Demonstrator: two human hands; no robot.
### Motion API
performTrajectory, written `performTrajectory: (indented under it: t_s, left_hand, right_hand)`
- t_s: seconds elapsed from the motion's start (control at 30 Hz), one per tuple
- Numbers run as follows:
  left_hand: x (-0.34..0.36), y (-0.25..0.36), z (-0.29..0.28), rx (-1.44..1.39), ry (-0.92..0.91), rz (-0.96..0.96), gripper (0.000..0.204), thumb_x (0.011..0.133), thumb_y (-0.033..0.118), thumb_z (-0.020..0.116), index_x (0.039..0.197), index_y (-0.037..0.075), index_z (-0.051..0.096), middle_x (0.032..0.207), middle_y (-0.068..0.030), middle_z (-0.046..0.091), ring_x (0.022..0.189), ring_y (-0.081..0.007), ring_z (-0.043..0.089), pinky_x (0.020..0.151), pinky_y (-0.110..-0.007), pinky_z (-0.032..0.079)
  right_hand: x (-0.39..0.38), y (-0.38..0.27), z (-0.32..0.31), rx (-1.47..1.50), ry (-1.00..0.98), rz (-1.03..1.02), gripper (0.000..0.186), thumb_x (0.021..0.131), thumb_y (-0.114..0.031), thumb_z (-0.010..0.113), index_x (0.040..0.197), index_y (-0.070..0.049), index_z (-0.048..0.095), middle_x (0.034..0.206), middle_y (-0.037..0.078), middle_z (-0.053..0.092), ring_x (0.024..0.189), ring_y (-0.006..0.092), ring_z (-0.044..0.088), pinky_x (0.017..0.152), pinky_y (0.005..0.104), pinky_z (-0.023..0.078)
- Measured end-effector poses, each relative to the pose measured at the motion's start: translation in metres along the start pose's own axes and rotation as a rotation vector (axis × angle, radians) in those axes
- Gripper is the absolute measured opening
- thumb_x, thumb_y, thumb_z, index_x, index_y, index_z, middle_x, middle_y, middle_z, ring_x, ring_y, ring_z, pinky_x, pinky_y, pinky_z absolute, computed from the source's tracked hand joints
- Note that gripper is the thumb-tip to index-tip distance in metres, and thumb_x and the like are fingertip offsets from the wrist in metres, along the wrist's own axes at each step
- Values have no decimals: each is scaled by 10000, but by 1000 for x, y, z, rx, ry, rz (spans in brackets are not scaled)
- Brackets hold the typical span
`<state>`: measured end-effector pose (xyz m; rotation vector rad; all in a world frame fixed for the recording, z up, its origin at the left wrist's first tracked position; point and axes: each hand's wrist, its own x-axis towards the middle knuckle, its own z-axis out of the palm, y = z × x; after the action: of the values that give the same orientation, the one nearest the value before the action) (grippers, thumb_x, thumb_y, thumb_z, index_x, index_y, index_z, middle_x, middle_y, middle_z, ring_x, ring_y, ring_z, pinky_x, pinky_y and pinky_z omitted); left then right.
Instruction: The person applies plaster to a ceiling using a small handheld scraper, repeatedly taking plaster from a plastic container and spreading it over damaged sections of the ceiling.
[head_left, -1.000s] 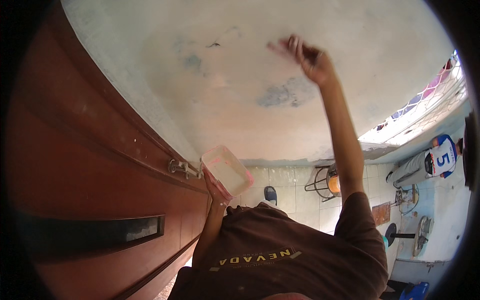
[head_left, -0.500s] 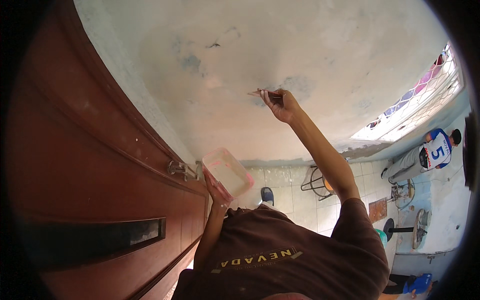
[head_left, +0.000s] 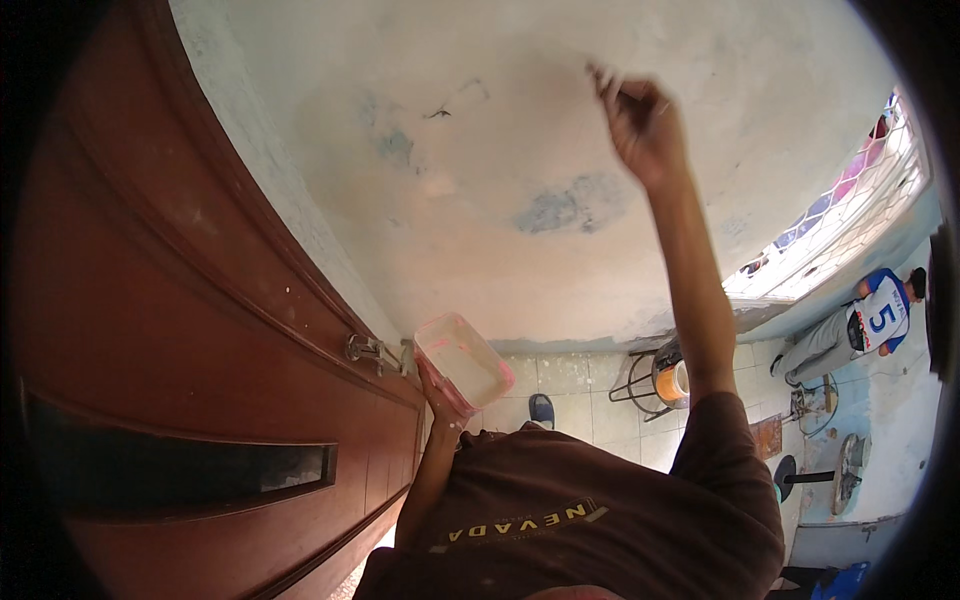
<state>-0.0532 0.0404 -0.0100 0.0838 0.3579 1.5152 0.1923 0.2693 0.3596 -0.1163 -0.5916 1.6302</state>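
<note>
My left hand [head_left: 436, 398] grips a pink-rimmed plastic tub [head_left: 465, 365] with a pale, cream-coloured substance in it, low beside the door handle [head_left: 362, 349]. My right hand [head_left: 640, 128], blurred, is raised at the plastered wall [head_left: 420, 220], closed on a thin flat tool [head_left: 600, 82] that looks like a scraper; its blade is too smeared to make out. Dark bluish-grey patches and a small dark crack mark the pale wall to the left of and below this hand.
A wooden door [head_left: 170, 300] fills the left side. At the right are a meshed window opening [head_left: 820, 220] and a standing person [head_left: 870, 320] in a white-and-blue shirt. Below stand a metal stool [head_left: 632, 390] holding an orange bucket [head_left: 670, 382] and my sandalled foot [head_left: 542, 408] on tiles [head_left: 565, 375].
My right hand dipped toward the middle of the wall half a second ago and is now up and to the right again. My left hand still holds the tub.
</note>
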Motion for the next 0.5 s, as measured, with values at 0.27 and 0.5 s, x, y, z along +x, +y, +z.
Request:
performTrajectory:
  t_s: [0.27,0.5]
  left_hand:
    - [6,-6,0,-57,-114,-49,697,969,681,380,1484,213,366,1422,-56,479,1302,-284,494,1049,-525,461]
    - [20,-12,-31,-113,-94,-171,673,946,674,417,1438,215,421,1374,-64,524,1251,-335,528,978,-626,473]
  right_hand:
    - [-13,-5,-162,48,326,420,418,926,13,323,1262,259,352,1262,329,491,1010,284,635,850,280,612]
    - [52,-75,38,89,-204,263,407,996,4,299,1305,269,328,1387,366,396,1119,327,583,920,304,591]
